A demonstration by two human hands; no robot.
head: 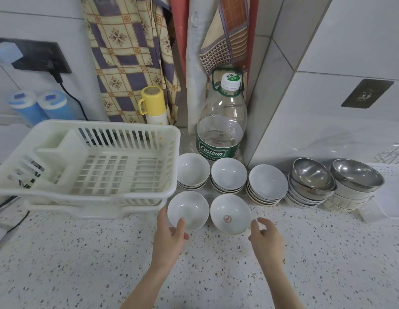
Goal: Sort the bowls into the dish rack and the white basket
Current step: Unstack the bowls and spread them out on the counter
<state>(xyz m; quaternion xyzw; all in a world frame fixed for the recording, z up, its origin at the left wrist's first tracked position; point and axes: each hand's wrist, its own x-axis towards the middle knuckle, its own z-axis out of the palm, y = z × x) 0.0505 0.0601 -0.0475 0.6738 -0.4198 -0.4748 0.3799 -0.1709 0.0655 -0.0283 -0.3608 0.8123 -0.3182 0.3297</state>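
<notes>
Two front bowls are approached: the plain bowl point(186, 210) is pinched by the left hand point(169, 236); the right hand point(266, 238) is open beside the marked bowl point(230, 214); a thin rim pinch risks slipping.

Illumination is bright, even and cool-white, apparently from overhead; no lamp is in frame. Shadows are soft and short, lying close under the white basket point(87, 166) at centre left and the bowl stacks across the middle. Specular highlights show on the steel bowls point(336, 177) at right and a faint sheen on the tiled wall point(327, 121) above them. Wide-angle distortion bows straight lines toward the frame edges. Centre detail is reasonably sharp; the left and right margins are soft and smeared.
</notes>
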